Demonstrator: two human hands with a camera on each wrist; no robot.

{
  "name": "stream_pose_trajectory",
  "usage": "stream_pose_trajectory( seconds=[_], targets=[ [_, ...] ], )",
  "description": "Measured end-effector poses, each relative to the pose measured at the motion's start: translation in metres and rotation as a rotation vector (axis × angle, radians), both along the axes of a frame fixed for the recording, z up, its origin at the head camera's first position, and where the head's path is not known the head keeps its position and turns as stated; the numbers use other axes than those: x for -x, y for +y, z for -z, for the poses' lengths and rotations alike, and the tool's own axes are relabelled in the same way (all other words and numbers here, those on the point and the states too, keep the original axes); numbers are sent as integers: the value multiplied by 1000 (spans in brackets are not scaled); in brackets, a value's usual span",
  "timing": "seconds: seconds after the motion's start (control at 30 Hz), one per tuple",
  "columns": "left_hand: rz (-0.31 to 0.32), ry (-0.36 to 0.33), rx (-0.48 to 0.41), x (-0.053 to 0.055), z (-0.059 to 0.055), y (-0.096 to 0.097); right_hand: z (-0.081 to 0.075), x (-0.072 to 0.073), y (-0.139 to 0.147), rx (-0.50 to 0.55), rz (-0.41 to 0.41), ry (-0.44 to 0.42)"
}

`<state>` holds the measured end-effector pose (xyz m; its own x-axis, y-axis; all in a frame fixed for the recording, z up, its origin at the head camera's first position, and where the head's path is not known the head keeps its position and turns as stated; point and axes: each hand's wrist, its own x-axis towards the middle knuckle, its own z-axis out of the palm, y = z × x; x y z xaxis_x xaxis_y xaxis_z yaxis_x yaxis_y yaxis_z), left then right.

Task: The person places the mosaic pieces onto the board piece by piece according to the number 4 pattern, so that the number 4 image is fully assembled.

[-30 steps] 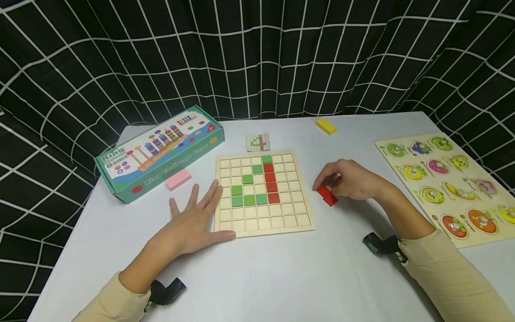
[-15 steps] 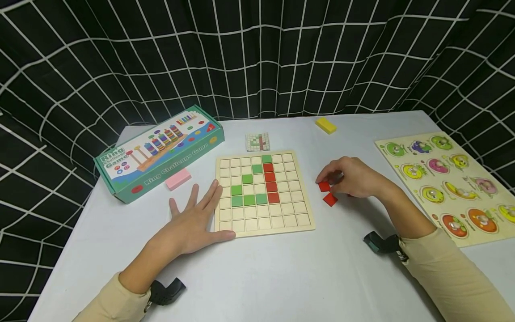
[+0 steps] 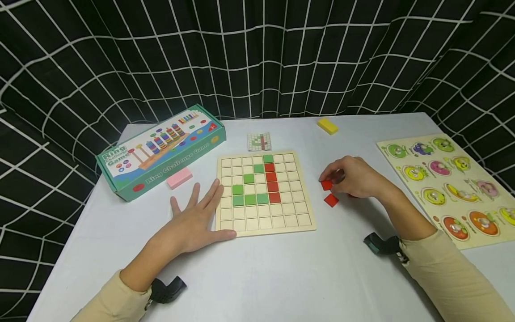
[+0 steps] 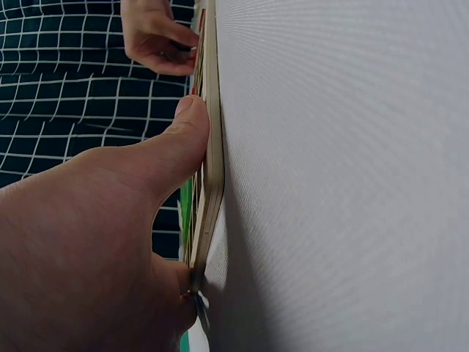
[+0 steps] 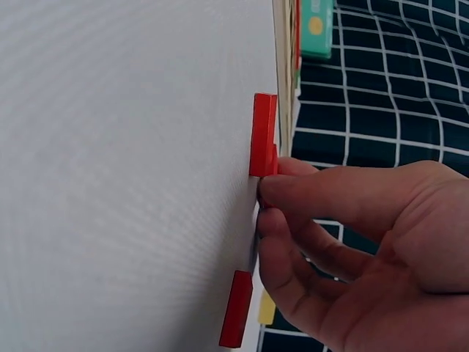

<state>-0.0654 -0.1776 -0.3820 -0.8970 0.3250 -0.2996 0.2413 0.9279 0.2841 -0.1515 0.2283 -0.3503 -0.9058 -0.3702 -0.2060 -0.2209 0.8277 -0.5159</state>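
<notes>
A wooden grid board [image 3: 265, 223] lies on the table, with several green tiles [image 3: 250, 199] and a column of red tiles [image 3: 272, 176] set in its cells. My left hand [image 3: 193, 223] rests with spread fingers at the board's left side, its thumb on the near left corner. Off the board's right side, my right hand [image 3: 356, 179] pinches a red tile [image 3: 327, 184] between thumb and fingers, low at the table. Just nearer lies a loose red tile [image 3: 331, 200]. Another red tile [image 5: 236, 309] shows in the right wrist view; from the head it is hidden behind the hand.
Behind the board lies a small pattern card [image 3: 259, 141]. A green Ring Challenge Game box [image 3: 161, 152] and a pink block [image 3: 179, 178] stand at left. A yellow block [image 3: 327, 126] sits at the back; a fruit puzzle board [image 3: 450, 183] lies at right.
The red tiles at my right hand, close together earlier, have come apart; the hand has shifted slightly right and away with one. The left hand has stayed in place.
</notes>
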Motion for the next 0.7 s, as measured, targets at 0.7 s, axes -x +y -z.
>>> stream_pose_trajectory(
  seconds=[0.7],
  targets=[
    [1,-6,-6,-1,-2,0,-5,-8,-10,94,124,-92]
  ],
)
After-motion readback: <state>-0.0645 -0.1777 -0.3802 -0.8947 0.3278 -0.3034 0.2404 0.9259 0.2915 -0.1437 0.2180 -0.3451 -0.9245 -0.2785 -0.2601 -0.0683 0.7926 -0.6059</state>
